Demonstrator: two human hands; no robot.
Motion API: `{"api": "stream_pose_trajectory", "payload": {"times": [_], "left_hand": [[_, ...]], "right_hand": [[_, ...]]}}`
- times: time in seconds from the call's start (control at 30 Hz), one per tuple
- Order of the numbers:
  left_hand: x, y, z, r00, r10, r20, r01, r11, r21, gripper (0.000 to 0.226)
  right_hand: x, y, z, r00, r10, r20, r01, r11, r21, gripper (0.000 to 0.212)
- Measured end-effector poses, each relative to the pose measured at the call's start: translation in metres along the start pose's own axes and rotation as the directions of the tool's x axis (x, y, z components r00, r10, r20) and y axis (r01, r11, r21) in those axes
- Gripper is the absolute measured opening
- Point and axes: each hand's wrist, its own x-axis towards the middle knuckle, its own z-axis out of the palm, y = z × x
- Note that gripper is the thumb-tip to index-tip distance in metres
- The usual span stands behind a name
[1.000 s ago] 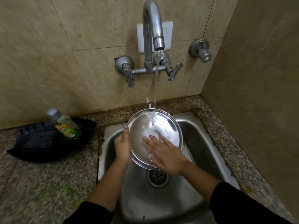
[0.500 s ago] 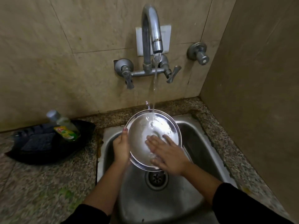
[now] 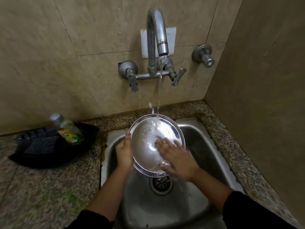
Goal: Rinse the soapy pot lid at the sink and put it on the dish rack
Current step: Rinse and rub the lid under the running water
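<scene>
A round steel pot lid [image 3: 145,142] is held tilted over the steel sink [image 3: 206,146], its hollow inner side facing me. Water from the tap [image 3: 160,40] falls onto its upper part. My left hand [image 3: 124,152] grips the lid's left rim, thumb on the edge. My right hand [image 3: 176,157] lies flat with spread fingers on the lid's lower right inner face, blurred by motion. No dish rack is recognisable in view.
A black tray [image 3: 49,156] on the granite counter at left holds a scrub pad [image 3: 41,145] and a dish soap bottle [image 3: 69,131]. The drain [image 3: 161,182] sits below the lid. Tiled walls close in behind and at right.
My right hand has slid across the lid's inner face, towards the lower right. The lid and left hand stay in place under the stream.
</scene>
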Motion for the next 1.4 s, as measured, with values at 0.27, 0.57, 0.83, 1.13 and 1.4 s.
{"api": "stream_pose_trajectory", "payload": {"times": [0.27,0.57,0.83,1.13,1.4], "left_hand": [[-0.019,-0.002,0.018,0.995,-0.090,0.047,0.091,0.996,-0.019,0.037],[-0.015,0.004,0.000,1.000,-0.016,0.011,0.017,0.999,-0.038,0.038],[-0.022,0.000,0.009,0.992,0.019,0.126,-0.026,0.998,0.054,0.035],[-0.003,0.022,-0.003,0.913,0.123,0.389,-0.209,0.960,0.187,0.014],[-0.004,0.026,-0.016,0.941,0.116,0.318,-0.143,0.988,0.062,0.007]], "right_hand": [[0.070,-0.028,-0.022,0.958,0.235,-0.167,-0.208,0.964,0.166,0.074],[0.021,0.018,-0.005,0.987,0.131,-0.098,-0.136,0.990,-0.042,0.072],[0.093,-0.026,-0.033,0.926,0.060,-0.373,-0.026,0.995,0.096,0.044],[0.110,0.006,-0.090,0.999,-0.011,0.042,-0.003,0.952,0.305,0.033],[0.088,0.036,-0.082,0.923,0.373,0.093,-0.282,0.493,0.823,0.029]]}}
